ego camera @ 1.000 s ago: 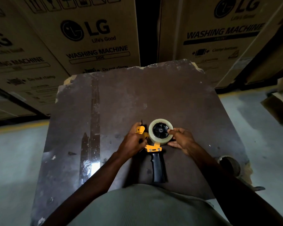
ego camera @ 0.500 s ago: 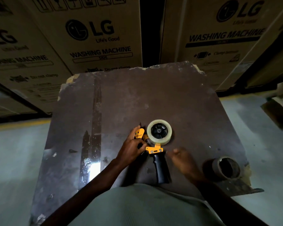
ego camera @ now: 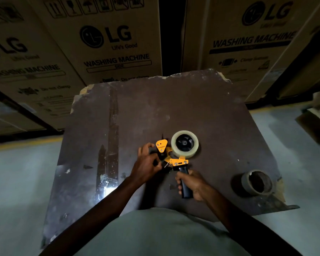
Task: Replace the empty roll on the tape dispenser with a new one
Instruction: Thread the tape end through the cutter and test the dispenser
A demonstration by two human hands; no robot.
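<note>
A yellow tape dispenser (ego camera: 171, 159) with a black handle lies on a dark worn board (ego camera: 201, 108). A full roll of clear tape (ego camera: 184, 144) sits on its black hub. My right hand (ego camera: 190, 183) is closed around the black handle. My left hand (ego camera: 146, 162) pinches the dispenser's front end by the yellow triangular plate; whether it holds the tape's end is too dark to tell. The empty brown cardboard core (ego camera: 257, 182) stands on the board at the right, apart from both hands.
Large cardboard washing-machine boxes (ego camera: 107, 43) stand close behind the board, with a dark gap between them. Grey floor (ego camera: 17, 172) lies on both sides. The board's near right corner is chipped and jagged.
My right hand left the tape roll, dropped toward me and closed on the black handle. My left hand stayed at the dispenser's front end.
</note>
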